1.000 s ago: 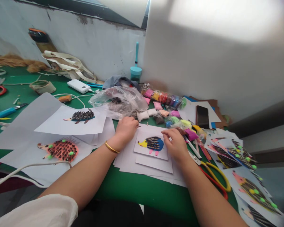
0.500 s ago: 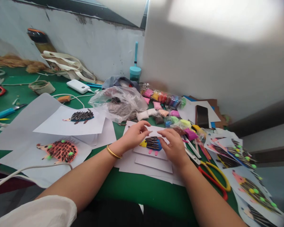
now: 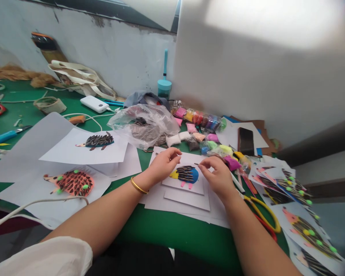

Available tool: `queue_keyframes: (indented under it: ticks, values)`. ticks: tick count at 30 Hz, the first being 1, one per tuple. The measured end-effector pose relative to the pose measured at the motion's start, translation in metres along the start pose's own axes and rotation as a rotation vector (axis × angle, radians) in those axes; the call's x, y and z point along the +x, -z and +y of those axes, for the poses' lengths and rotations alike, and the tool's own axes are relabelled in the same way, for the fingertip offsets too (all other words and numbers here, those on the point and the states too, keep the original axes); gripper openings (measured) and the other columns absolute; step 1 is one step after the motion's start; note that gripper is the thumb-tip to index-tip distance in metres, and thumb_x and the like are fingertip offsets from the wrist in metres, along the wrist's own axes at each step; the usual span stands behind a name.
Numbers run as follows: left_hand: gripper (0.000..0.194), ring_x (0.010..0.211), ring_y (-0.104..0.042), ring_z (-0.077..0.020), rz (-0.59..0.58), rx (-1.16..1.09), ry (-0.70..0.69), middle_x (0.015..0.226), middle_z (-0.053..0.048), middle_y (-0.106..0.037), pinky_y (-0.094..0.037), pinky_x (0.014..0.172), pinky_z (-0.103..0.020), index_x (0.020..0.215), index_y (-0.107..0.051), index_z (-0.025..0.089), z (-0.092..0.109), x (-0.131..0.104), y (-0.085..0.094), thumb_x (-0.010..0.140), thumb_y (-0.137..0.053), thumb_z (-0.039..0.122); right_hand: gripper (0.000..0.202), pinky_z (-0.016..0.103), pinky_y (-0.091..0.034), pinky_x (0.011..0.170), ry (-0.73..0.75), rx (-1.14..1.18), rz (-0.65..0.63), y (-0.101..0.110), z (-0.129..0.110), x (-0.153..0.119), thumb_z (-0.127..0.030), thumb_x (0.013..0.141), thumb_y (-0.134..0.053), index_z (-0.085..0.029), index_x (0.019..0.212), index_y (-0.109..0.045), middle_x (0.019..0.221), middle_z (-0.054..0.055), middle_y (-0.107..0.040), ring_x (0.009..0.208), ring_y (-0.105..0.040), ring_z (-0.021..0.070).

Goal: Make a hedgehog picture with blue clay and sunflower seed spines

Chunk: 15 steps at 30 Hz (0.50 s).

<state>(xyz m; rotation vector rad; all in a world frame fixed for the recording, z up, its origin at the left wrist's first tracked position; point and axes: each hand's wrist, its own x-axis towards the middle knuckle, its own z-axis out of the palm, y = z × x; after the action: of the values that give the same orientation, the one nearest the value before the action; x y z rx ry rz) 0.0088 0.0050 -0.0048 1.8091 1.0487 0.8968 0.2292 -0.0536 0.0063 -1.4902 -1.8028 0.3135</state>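
A hedgehog picture lies on white paper in front of me, with a yellow head, blue body, pink feet and rows of striped sunflower seeds on its back. My right hand is just right of it, thumb and forefinger pinching a small dark sliver that looks like a sunflower seed. Over the paper's upper left side rests my left hand, its fingers loosely bent and the thumb apart from them; I see nothing held there. More white sheets are stacked beneath the picture.
Beyond the hands sit a clear plastic bag of seeds and several coloured clay packets. Scissors lie by my right forearm. Finished hedgehog pictures are at right, others at left. A phone lies farther back.
My right hand has moved slightly right, away from the hedgehog, uncovering its blue rear; the pinched sliver now shows. My left hand has hardly moved.
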Motion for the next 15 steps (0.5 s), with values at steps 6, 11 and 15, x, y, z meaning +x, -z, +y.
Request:
queue_keyframes:
  ticks: [6, 11, 15]
  values:
    - [0.019, 0.081, -0.064, -0.0168, 0.066, 0.141, 0.013, 0.089, -0.002, -0.071, -0.050, 0.074, -0.030, 0.103, -0.062, 0.021, -0.006, 0.005, 0.007, 0.090, -0.051, 0.029, 0.012, 0.031, -0.044, 0.076, -0.031, -0.154, -0.152, -0.002, 0.013, 0.000, -0.020, 0.083, -0.056, -0.022, 0.075, -0.064, 0.083, 0.004, -0.064, 0.086, -0.059, 0.0207]
    - [0.019, 0.081, -0.065, -0.0173, 0.060, 0.164, 0.005, 0.091, -0.002, -0.072, -0.050, 0.074, -0.030, 0.102, -0.063, 0.021, -0.006, 0.005, 0.006, 0.089, -0.051, 0.028, 0.013, 0.032, -0.043, 0.079, -0.026, -0.268, -0.171, -0.007, 0.011, 0.000, -0.019, 0.083, -0.057, -0.022, 0.075, -0.067, 0.086, 0.004, -0.065, 0.088, -0.060, 0.0210]
    - [0.018, 0.081, -0.065, -0.0173, 0.059, 0.160, 0.006, 0.090, -0.002, -0.072, -0.050, 0.074, -0.030, 0.101, -0.064, 0.021, -0.007, 0.005, 0.006, 0.089, -0.052, 0.027, 0.013, 0.033, -0.040, 0.079, -0.006, -0.325, -0.188, -0.011, 0.009, 0.000, -0.019, 0.084, -0.056, -0.022, 0.077, -0.067, 0.086, 0.004, -0.065, 0.089, -0.060, 0.0217]
